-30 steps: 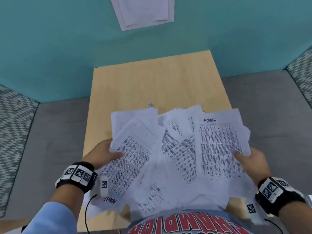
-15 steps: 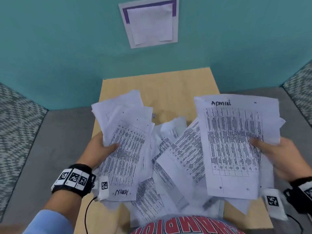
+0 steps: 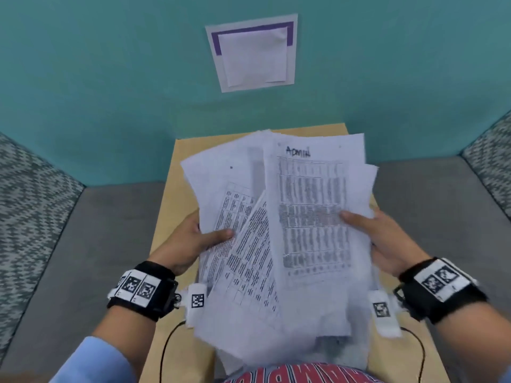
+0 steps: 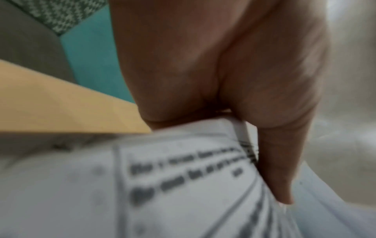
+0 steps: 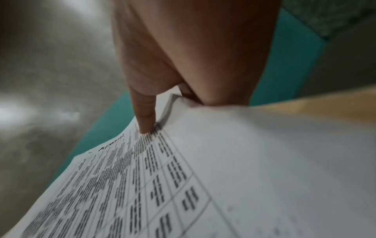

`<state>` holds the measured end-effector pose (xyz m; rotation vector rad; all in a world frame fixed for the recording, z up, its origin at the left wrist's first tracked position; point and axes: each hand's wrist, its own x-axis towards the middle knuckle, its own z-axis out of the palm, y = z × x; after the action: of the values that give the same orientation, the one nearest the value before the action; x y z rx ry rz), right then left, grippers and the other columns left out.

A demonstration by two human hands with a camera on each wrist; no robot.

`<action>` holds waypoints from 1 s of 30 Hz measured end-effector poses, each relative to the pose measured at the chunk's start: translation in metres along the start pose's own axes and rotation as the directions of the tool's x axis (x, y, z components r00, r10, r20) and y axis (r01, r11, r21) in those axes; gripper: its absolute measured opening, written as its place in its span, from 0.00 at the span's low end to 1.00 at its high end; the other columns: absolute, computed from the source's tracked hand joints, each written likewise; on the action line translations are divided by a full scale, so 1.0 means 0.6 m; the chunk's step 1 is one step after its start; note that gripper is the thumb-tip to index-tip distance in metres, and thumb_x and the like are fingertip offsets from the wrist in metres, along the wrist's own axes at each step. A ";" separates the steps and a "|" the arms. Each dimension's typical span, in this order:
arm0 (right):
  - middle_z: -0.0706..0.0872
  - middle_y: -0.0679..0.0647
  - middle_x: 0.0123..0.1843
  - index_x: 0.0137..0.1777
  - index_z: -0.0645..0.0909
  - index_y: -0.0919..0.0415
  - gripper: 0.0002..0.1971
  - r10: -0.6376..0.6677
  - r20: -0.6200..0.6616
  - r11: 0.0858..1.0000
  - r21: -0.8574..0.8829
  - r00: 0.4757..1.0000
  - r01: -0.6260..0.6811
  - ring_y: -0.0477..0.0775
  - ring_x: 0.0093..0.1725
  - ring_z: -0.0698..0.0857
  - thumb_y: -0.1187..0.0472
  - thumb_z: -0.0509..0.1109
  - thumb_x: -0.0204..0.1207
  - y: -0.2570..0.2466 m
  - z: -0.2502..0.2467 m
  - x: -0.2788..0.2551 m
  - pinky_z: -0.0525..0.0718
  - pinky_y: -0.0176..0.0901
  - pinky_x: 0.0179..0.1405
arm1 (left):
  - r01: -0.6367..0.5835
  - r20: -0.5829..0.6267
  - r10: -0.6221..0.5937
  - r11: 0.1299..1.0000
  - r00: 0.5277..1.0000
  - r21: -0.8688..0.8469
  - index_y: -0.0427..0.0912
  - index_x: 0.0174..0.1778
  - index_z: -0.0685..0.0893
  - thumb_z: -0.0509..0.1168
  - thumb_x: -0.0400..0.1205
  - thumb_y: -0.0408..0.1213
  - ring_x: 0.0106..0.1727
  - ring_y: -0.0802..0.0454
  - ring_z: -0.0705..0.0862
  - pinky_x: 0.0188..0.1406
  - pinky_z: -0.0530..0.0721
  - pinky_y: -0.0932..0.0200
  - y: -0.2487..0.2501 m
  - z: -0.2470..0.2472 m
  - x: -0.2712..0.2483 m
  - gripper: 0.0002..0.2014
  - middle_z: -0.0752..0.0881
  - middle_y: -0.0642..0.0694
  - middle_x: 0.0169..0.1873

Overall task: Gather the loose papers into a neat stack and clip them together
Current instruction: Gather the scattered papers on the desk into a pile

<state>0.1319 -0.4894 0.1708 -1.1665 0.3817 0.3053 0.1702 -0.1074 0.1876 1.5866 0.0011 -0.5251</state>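
Note:
Both hands hold an uneven bundle of printed white papers (image 3: 279,233) raised above the wooden table (image 3: 171,205). My left hand (image 3: 193,239) grips the bundle's left edge, thumb on top. My right hand (image 3: 387,239) grips the right edge, its thumb pressing the top sheet marked "Admin" (image 3: 312,205). The left wrist view shows the thumb (image 4: 278,161) lying on the printed papers (image 4: 183,185). In the right wrist view the thumb (image 5: 144,116) presses the table-printed sheet (image 5: 183,185). The sheets fan out at different angles. No clip is visible; the papers hide most of the table.
The narrow table stands against a teal wall (image 3: 110,92) with a paper notice (image 3: 254,53) pinned on it. Grey upholstered seating (image 3: 110,244) flanks the table, with patterned cushions (image 3: 30,205) at both sides. Cables hang from my wrist bands.
The papers have been lifted off the table and pushed together from a wide spread into one overlapping bundle. Both hands moved inward. The head view tilted up.

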 end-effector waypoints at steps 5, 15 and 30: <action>0.76 0.58 0.86 0.86 0.72 0.53 0.31 0.338 0.154 0.924 0.132 0.928 -0.359 0.65 0.83 0.77 0.49 0.74 0.85 0.100 0.020 0.020 0.67 0.72 0.86 | 0.092 0.028 -0.091 0.994 0.995 -0.051 0.36 0.75 0.82 0.70 0.86 0.24 0.65 0.42 0.93 0.55 0.93 0.51 -0.039 0.018 0.002 0.20 0.91 0.37 0.67; 0.86 0.66 0.76 0.79 0.79 0.67 0.22 0.222 0.070 0.936 0.264 0.973 -0.233 0.66 0.77 0.84 0.62 0.68 0.86 0.070 0.064 0.006 0.81 0.68 0.74 | 0.034 -0.098 -0.028 0.998 0.995 0.052 0.51 0.68 0.86 0.77 0.78 0.50 0.59 0.57 0.94 0.45 0.90 0.66 -0.014 -0.003 -0.017 0.22 0.96 0.58 0.56; 0.97 0.55 0.52 0.57 0.87 0.64 0.21 -0.300 0.004 0.885 -0.373 0.954 0.280 0.53 0.53 0.95 0.56 0.87 0.67 0.002 0.095 -0.052 0.92 0.44 0.58 | -0.097 -0.299 0.103 0.995 0.949 0.036 0.39 0.72 0.86 0.83 0.75 0.32 0.65 0.50 0.93 0.70 0.89 0.45 -0.003 0.031 -0.023 0.28 0.95 0.47 0.62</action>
<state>0.1111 -0.4370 0.2030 -1.5863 0.1930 0.0825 0.1515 -0.1204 0.1903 1.6648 0.1447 -0.2010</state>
